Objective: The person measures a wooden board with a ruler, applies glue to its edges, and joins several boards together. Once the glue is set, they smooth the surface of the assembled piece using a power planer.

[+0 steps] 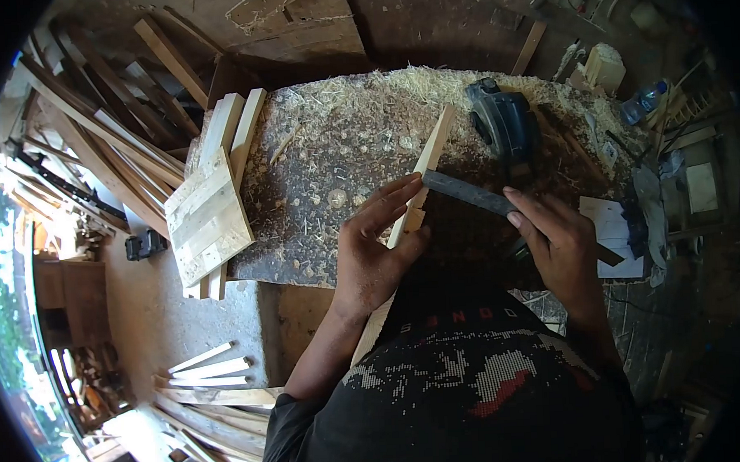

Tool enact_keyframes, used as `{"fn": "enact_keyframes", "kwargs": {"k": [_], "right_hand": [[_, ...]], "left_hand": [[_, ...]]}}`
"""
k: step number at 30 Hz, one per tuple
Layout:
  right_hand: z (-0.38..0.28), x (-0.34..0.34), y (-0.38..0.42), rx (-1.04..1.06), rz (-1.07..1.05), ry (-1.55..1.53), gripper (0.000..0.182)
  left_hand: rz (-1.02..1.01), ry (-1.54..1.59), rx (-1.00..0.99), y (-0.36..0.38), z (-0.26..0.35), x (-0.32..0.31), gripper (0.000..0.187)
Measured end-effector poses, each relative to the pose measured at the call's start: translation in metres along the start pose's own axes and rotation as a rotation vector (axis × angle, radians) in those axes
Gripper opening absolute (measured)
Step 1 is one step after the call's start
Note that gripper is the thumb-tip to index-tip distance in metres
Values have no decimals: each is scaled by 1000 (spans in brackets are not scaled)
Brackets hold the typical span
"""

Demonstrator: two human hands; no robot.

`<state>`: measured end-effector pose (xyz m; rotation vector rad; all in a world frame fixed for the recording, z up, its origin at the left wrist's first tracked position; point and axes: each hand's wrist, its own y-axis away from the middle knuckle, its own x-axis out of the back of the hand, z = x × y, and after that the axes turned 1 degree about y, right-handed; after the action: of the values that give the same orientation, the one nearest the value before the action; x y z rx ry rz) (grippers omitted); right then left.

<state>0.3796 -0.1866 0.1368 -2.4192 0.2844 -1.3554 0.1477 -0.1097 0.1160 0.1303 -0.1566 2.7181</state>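
Observation:
A flat dark bar, which looks like a file, lies slantwise across a long pale wood strip over the bench. My right hand is closed round the bar's right part, and its end sticks out beyond the hand. At the bar's left tip, my left hand touches it with the fingertips, its thumb apart beside the strip. Some of the strip is hidden behind my left hand, and its lower part runs back toward my body.
Wood shavings cover the workbench. A dark blue power tool stands at the back right, near a plastic bottle. On the left lie a joined wood panel and boards. White paper lies at right.

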Motion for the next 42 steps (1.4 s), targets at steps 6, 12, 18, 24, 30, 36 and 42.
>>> {"fn": "enact_keyframes", "kwargs": {"k": [6,12,18,24,30,36,42], "right_hand": [[-2,1,2,-12,-13,31,36],[-5,2,2,-40,-30,-9,36],[8,2,3,-76,33,-62,35],[110,22,15,-602,81,-117,40],[247,5,76,-610,104,56,53],[384,-29,163,-869,41,195,49],[381,-16,166,-895,21,248,45]], "left_hand": [[-16,33,26,-1,-2,2,49],[-15,39,31,0,1,1,49],[11,31,36,-1,0,7,49],[14,-269,49,-15,-3,80,42],[11,-517,124,-43,-18,153,44],[296,-673,101,-57,-48,168,32],[327,-627,158,-62,-49,168,25]]}}
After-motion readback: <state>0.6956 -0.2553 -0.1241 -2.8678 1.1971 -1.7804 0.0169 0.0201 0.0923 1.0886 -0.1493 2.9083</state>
